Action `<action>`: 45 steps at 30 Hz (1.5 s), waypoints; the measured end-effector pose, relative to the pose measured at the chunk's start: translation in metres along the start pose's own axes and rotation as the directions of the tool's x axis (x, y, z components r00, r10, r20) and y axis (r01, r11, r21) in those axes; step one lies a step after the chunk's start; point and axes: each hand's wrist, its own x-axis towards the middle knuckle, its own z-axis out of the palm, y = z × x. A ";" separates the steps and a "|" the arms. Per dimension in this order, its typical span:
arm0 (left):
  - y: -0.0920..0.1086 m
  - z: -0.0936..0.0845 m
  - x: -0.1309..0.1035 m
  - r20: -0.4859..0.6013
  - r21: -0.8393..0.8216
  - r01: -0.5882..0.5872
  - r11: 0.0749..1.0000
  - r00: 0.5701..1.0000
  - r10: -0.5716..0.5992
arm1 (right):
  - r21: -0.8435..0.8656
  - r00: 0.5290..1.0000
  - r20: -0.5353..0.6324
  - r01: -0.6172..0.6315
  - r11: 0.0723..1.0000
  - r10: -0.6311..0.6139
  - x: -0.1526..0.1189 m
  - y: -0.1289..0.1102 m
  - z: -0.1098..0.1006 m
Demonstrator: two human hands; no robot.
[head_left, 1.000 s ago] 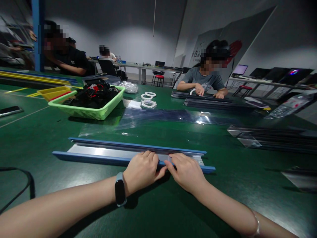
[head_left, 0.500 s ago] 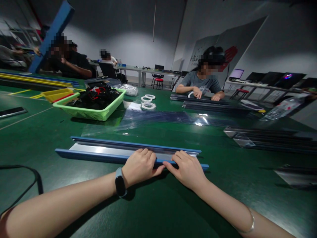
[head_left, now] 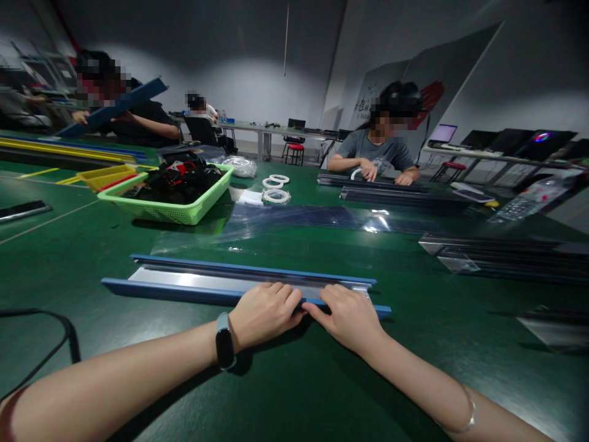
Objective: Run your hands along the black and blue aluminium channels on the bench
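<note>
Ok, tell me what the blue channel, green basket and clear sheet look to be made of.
Blue channel: probably metal, perhaps aluminium; its inner floor has a silvery shine, while the blue rims look painted or anodised.
Green basket: likely moulded plastic, even in colour with a perforated wall.
Clear sheet: apparently thin, glossy plastic film; it throws bright glare and the green tabletop shows through.

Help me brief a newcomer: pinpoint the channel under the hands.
On the green table, the left hand and right hand grip a long channel by its near edge. Blue edges and a silvery inside set it apart from the dark profiles at right.
</note>
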 end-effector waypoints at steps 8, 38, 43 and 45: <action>0.000 0.000 0.000 -0.004 -0.017 0.008 1.000 1.000 -0.008 | -0.016 1.000 -0.020 0.006 1.000 -0.007 0.001 0.000 0.001; -0.001 0.000 -0.002 -0.049 0.014 0.065 0.998 0.997 -0.064 | 0.009 0.996 0.091 0.008 1.000 -0.009 0.002 0.007 -0.011; -0.001 0.002 -0.001 -0.066 0.002 0.044 0.999 0.997 -0.043 | 0.003 0.996 0.086 -0.003 1.000 0.003 0.001 0.007 -0.005; -0.001 0.002 -0.001 -0.069 0.001 0.043 0.999 0.997 -0.043 | -0.006 0.997 0.076 0.001 1.000 0.000 0.001 0.006 -0.004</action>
